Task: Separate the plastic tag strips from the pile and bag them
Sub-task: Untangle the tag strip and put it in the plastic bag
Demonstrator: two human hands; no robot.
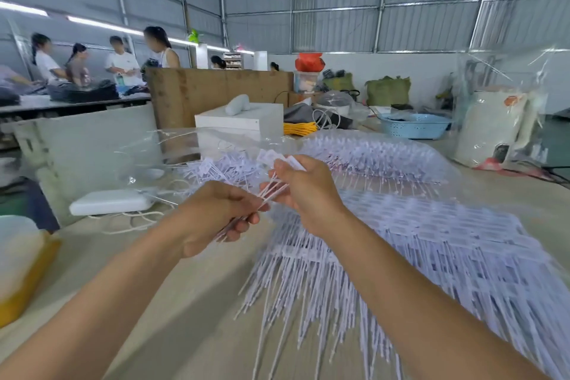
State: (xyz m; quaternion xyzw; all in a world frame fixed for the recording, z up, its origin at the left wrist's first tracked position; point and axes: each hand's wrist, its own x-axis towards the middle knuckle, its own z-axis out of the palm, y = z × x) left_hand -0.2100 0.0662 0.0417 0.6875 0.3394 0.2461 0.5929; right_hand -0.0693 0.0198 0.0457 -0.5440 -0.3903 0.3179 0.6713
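Two bare hands hold one small bundle of white tag strips (273, 191) above a table (191, 287). The left hand (212, 216) grips the thin tails; the right hand (303, 191) pinches near the flat heads. One large pile (401, 244) lies beneath, one filled clear bag (379, 154) behind.

A blue basket (413, 125) sits far right — a white box (243, 120) and yellow cord (299, 128) nearby.
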